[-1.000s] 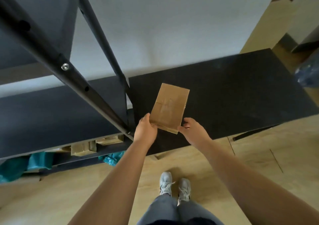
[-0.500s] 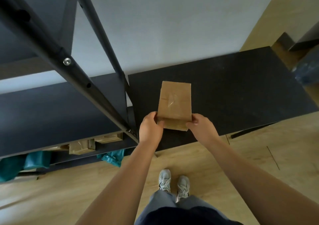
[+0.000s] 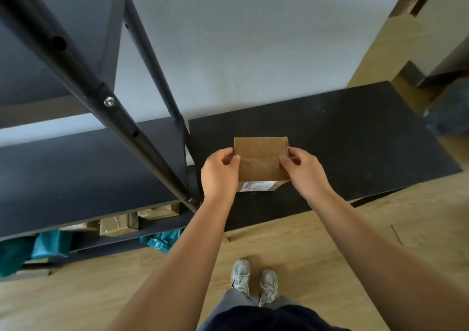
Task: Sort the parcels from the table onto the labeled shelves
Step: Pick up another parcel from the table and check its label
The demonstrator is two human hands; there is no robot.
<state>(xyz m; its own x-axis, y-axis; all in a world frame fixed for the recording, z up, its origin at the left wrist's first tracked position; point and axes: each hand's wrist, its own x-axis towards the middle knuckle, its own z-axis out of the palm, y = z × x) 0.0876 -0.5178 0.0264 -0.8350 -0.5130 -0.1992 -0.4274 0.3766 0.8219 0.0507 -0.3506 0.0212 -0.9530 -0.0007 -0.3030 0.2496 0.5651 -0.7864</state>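
Both hands, left hand [image 3: 219, 168] and right hand [image 3: 303, 170], pinch the small brown cardboard parcel [image 3: 261, 160] by its sides above the black table [image 3: 355, 137]; best tilt its white label [image 3: 257, 186] upward, read it, then choose the shelf.

Matt cardboard, matt black board and painted metal

A small brown cardboard parcel [image 3: 261, 159], matt and slightly fibrous, is seen with a white paper label [image 3: 256, 186] on its underside. The black worktop [image 3: 355, 140] looks matt and finely speckled; the dark metal shelf frame [image 3: 83, 77] is smooth, with a shiny bolt [image 3: 109, 100]. Pale wood-grain floor [image 3: 317, 242] shows a low sheen; teal plastic bags [image 3: 162, 239] look glossy.
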